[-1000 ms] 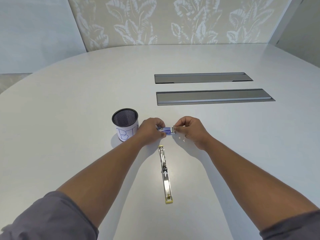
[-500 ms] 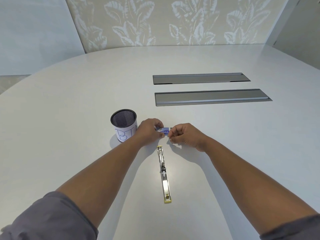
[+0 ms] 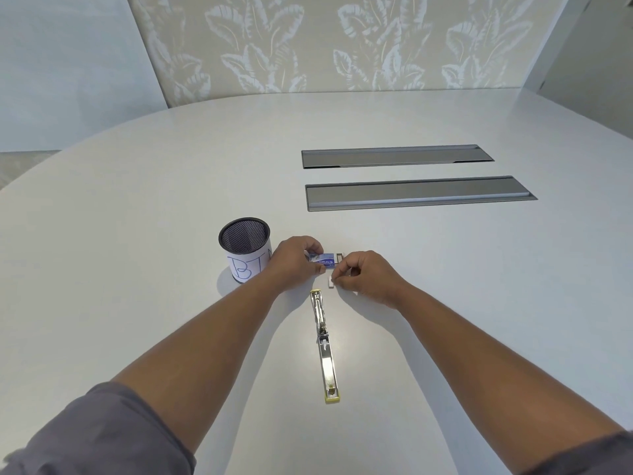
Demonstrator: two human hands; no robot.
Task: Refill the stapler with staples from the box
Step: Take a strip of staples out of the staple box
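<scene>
Bright, even light falls from overhead; the arms throw soft shadows on the table (image 3: 137, 234) toward 6 o'clock. Wide-angle bending curves the edges; focus stays sharp.

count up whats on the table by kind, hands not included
stapler, opened flat: 1
staple box: 1
staple strip: 1
mesh pen cup: 1
grey cable hatches: 2
total: 6

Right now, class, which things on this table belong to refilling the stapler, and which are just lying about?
For the job: stapler, opened flat; staple box in the left hand; small white piece pinched by the right hand.

Lying about: mesh cup; two grey table hatches.
</scene>
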